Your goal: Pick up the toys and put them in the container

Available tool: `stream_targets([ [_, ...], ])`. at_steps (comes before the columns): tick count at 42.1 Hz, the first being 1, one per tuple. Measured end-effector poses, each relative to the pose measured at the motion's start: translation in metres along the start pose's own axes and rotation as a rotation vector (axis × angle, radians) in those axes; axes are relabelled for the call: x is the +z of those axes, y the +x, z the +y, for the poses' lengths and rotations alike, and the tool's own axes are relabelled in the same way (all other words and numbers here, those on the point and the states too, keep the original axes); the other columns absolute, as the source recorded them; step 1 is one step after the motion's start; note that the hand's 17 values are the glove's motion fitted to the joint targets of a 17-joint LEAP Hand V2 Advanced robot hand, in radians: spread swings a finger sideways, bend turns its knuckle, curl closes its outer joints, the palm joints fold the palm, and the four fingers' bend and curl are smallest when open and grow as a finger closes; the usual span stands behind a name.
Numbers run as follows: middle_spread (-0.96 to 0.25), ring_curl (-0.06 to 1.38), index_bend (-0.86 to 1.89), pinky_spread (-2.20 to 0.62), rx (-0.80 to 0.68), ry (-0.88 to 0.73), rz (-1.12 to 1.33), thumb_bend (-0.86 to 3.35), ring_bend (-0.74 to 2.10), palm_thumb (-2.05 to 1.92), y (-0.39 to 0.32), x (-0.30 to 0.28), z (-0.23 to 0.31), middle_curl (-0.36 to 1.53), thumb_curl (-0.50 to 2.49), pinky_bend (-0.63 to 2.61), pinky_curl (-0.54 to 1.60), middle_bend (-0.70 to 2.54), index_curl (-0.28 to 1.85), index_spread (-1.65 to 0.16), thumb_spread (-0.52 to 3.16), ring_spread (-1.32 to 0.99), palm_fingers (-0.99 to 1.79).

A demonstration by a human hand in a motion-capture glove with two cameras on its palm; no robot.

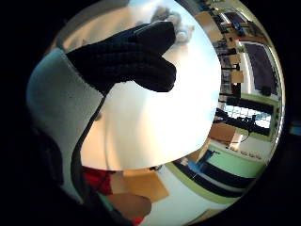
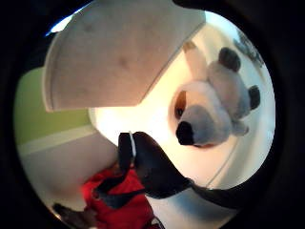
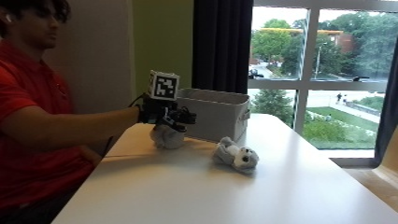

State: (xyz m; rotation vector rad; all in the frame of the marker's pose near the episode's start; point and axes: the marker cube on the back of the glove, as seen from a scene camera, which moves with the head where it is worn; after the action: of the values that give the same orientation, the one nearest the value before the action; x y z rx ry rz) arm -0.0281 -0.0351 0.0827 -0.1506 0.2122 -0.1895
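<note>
Gloved and black, the right hand (image 3: 165,115) hangs in the air above the table (image 3: 249,196), just in front of the container (image 3: 214,112). Its fingers (image 1: 136,59) reach forward, fairly straight and close together, and nothing lies between them in either palm view.

Directly under the hand sits a small grey plush toy (image 3: 167,136), resting on the table and close against the container's near side; whether the glove touches it cannot be told from the outside view. A second toy, a grey and white plush animal (image 3: 236,157) with dark ears and a dark nose, lies on the table a little further along, near the container's corner and apart from the first toy. The thumb side palm view shows this animal (image 2: 214,109) on the white surface beside the container's pale wall (image 2: 114,52).

The container is a light-coloured, open-topped bin standing on the table toward the window side. The person, in a red shirt (image 3: 31,140), sits at the table's end with the right arm stretched out over it. Behind the table are a dark curtain (image 3: 223,44) and a large window (image 3: 323,70).
</note>
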Motion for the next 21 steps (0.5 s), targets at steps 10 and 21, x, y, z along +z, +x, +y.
stream_targets([
  [10, -0.04, 0.22, 0.17, 0.12, -0.033, -0.042, 0.033, -0.06, 0.17, -0.07, -0.015, 0.033, -0.004, 0.26, 0.22, 1.17, 0.35, 0.13, 0.26, -0.35, 1.01, 0.06, -0.14],
  [21, -0.04, 0.22, 0.33, 0.08, 0.038, -0.079, 0.050, -0.03, 0.21, -0.02, -0.007, 0.054, -0.011, 0.21, 0.24, 1.20, 0.35, 0.09, 0.32, -0.41, 1.05, 0.06, -0.01],
])
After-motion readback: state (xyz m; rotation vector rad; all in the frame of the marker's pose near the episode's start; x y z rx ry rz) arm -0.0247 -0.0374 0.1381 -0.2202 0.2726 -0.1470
